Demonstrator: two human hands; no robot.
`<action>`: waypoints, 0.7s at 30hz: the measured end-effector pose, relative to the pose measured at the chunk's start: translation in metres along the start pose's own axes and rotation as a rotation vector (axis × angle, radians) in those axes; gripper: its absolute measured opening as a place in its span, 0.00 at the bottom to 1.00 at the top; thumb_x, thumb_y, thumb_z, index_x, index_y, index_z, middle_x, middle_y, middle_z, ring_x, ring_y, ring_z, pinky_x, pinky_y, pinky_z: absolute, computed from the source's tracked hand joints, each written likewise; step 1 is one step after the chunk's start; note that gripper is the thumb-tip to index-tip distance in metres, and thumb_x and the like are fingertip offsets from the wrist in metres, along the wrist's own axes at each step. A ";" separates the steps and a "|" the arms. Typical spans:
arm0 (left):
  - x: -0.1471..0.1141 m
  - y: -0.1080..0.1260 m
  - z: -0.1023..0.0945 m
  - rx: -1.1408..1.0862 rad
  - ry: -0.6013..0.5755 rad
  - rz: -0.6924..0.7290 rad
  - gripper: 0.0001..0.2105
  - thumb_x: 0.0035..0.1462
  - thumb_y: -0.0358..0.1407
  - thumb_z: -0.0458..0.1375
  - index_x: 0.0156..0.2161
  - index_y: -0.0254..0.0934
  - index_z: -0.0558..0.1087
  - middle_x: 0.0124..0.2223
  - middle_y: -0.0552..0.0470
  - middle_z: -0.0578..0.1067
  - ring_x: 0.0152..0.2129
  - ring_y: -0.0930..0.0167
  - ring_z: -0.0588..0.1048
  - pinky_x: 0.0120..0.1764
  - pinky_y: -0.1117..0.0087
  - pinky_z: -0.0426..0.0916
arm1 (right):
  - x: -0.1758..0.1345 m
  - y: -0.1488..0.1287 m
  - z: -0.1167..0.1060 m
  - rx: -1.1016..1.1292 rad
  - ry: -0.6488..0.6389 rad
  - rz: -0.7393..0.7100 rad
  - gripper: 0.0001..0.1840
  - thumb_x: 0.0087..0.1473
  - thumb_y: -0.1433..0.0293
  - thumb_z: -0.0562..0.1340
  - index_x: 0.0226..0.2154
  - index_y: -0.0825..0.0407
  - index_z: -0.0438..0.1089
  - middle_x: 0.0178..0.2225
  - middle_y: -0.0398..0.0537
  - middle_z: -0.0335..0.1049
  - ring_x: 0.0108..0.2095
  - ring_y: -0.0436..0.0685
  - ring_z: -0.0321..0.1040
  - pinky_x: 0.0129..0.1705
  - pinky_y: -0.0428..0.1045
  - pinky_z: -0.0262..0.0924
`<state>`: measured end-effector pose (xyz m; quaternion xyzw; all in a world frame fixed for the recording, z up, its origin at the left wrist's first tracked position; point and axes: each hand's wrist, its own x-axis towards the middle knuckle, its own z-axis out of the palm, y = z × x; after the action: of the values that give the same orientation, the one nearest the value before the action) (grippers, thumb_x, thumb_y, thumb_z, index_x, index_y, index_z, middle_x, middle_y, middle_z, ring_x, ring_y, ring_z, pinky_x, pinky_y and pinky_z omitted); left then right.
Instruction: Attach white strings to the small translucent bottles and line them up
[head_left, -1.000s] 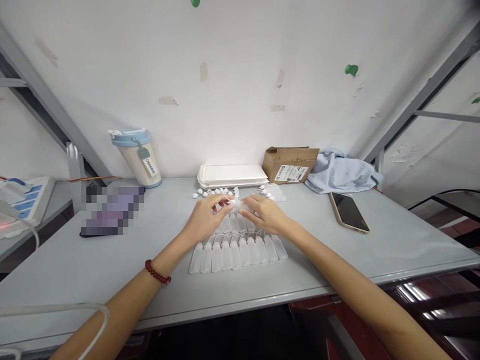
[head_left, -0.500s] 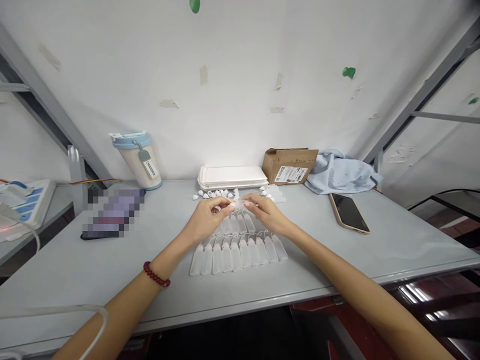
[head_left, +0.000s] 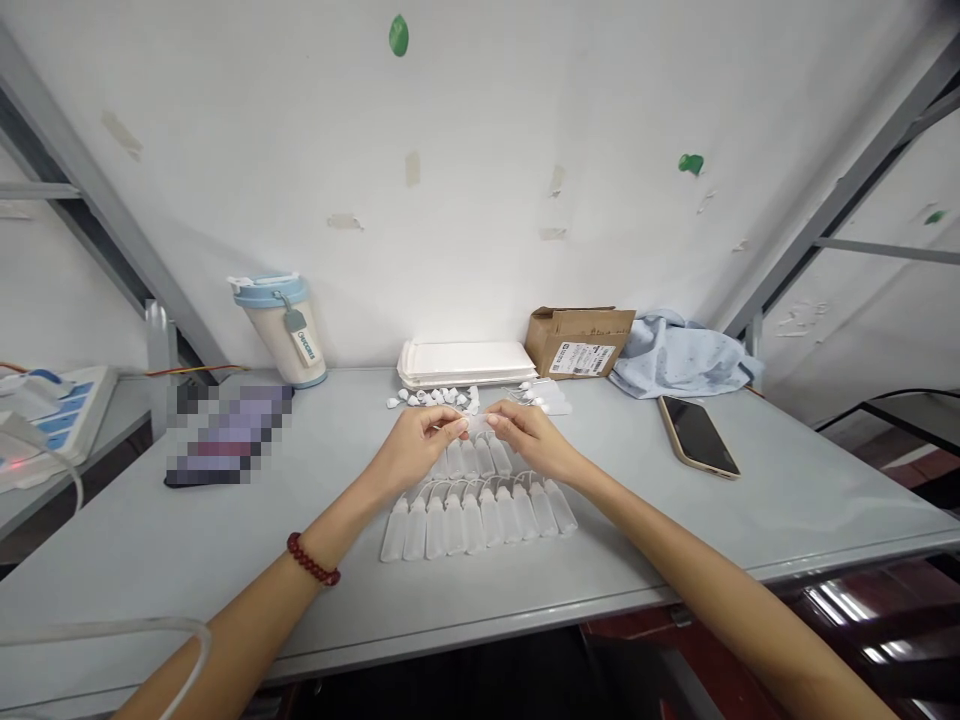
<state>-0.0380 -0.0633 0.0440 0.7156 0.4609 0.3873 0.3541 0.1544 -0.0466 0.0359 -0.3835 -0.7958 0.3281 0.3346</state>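
A small translucent plastic bottle [head_left: 478, 425] lies sideways between my two hands. My left hand [head_left: 429, 437] pinches its left end, where my fingertips hide the neck. At the other end, my right hand [head_left: 531, 432] has thumb and forefinger closed on the body. Just beneath my hands, a row of similar bottles [head_left: 469, 459] lies on the table, partly hidden by my left hand. Nearer the front edge is a longer row of bottles [head_left: 453, 527] with thin loops at their necks. Small white caps [head_left: 431, 398] are scattered behind my left hand.
Behind my hands are a stack of white trays [head_left: 469, 360], a cardboard box [head_left: 581, 335] and more loose bottles [head_left: 553, 395]. A blue cloth [head_left: 679, 360] and a phone [head_left: 697, 437] lie at right. A tumbler [head_left: 283, 335] stands at left near a blurred flat object [head_left: 232, 435].
My view has tipped up slightly, so everything sits a little lower. Both hands keep their grip on the bottle, with only slight finger movement.
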 end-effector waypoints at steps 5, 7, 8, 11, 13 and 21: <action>-0.001 -0.001 0.002 -0.022 0.068 0.054 0.08 0.52 0.38 0.56 0.32 0.36 0.74 0.34 0.50 0.77 0.33 0.69 0.72 0.38 0.69 0.65 | 0.003 0.001 0.003 0.245 -0.047 0.121 0.24 0.58 0.53 0.50 0.20 0.51 0.53 0.16 0.37 0.50 0.19 0.47 0.50 0.25 0.46 0.48; -0.001 -0.004 0.004 0.009 0.103 0.066 0.06 0.50 0.36 0.58 0.32 0.36 0.74 0.37 0.50 0.77 0.34 0.68 0.72 0.38 0.68 0.65 | 0.004 0.003 0.003 0.278 -0.073 0.143 0.25 0.58 0.52 0.49 0.18 0.51 0.53 0.15 0.37 0.50 0.18 0.47 0.48 0.25 0.46 0.47; -0.001 -0.004 0.004 0.019 0.111 0.071 0.05 0.49 0.36 0.58 0.32 0.36 0.73 0.38 0.49 0.77 0.35 0.68 0.72 0.38 0.68 0.65 | 0.004 0.004 0.003 0.285 -0.082 0.146 0.26 0.58 0.52 0.49 0.18 0.51 0.53 0.14 0.37 0.50 0.17 0.47 0.48 0.25 0.46 0.47; -0.002 -0.005 0.006 -0.018 0.108 0.071 0.05 0.48 0.34 0.59 0.31 0.36 0.73 0.39 0.49 0.76 0.36 0.68 0.72 0.39 0.67 0.65 | 0.004 0.005 0.004 0.291 -0.097 0.140 0.26 0.58 0.52 0.49 0.17 0.52 0.53 0.15 0.37 0.51 0.18 0.46 0.47 0.25 0.46 0.45; -0.002 -0.003 0.005 -0.087 0.096 0.050 0.05 0.47 0.35 0.60 0.31 0.36 0.74 0.38 0.49 0.76 0.36 0.68 0.72 0.40 0.67 0.65 | 0.004 0.005 0.003 0.290 -0.094 0.130 0.26 0.58 0.52 0.49 0.17 0.52 0.53 0.15 0.37 0.51 0.18 0.46 0.48 0.25 0.46 0.45; -0.001 0.000 -0.004 -0.296 -0.031 -0.154 0.12 0.49 0.43 0.60 0.33 0.35 0.76 0.37 0.49 0.77 0.32 0.70 0.72 0.38 0.68 0.67 | 0.003 0.002 0.002 0.274 -0.058 0.098 0.24 0.59 0.53 0.50 0.19 0.52 0.52 0.16 0.37 0.51 0.19 0.47 0.47 0.27 0.46 0.47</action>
<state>-0.0418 -0.0632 0.0459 0.6243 0.4468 0.4115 0.4912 0.1519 -0.0440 0.0339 -0.3631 -0.7332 0.4607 0.3440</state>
